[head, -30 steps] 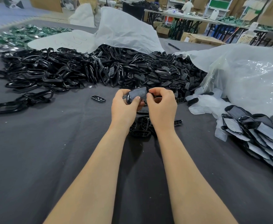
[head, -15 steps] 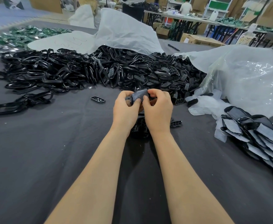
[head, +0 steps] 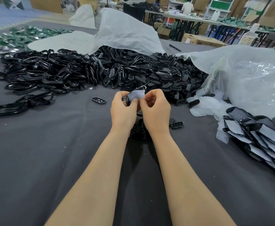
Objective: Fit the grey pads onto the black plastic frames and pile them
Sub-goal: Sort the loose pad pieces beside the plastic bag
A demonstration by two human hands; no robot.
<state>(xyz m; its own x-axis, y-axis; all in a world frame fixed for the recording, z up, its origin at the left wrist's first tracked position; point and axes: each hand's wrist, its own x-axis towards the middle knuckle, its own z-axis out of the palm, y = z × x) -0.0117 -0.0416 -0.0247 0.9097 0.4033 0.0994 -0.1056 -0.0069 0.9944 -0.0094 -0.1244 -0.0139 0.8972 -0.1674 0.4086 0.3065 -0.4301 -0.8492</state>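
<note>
Both hands meet over the middle of the dark table. My left hand (head: 122,110) grips a small black plastic frame (head: 128,101) by its left end. A grey pad (head: 137,95) lies against the frame, and my right hand (head: 156,110) pinches the pad's right edge between thumb and fingertips. Under the hands, a few loose black frames (head: 176,124) lie on the table, partly hidden. A big heap of black frames (head: 133,70) stretches behind the hands. A pile of frames with grey pads fitted (head: 260,134) sits at the right.
White plastic bags (head: 247,82) lie at the right and behind the heap. One small black frame (head: 99,100) lies alone left of the hands. Large black loops (head: 19,105) are spread at the left. A black pen (head: 175,47) rests at the back. Green parts cover the far left corner.
The hands have turned the frame and pad a little, so the grey pad now faces up more. Both hands stay at the same spot over the table.
</note>
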